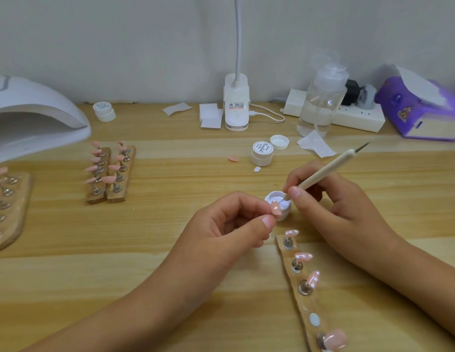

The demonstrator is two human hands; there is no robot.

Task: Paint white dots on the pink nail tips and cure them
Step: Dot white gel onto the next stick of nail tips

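My left hand (229, 222) pinches a pink nail tip (276, 208) on its stand between thumb and fingers, right beside the open white gel pot (272, 198). My right hand (330, 199) grips a cream dotting pen (328, 171), with its lower end dipped into the pot. In front of my right hand lies a wooden holder strip (301, 301). It carries pink tips with white dots (304, 256) and has one bare magnet spot.
A white curing lamp (30, 115) stands at the back left. Two wooden holders with plain pink tips (110, 171) lie mid-left, another (5, 207) at the left edge. Closed gel pots (262, 153), a lid, a clear bottle (320, 97), desk lamp base, power strip and purple tissue pack line the back.
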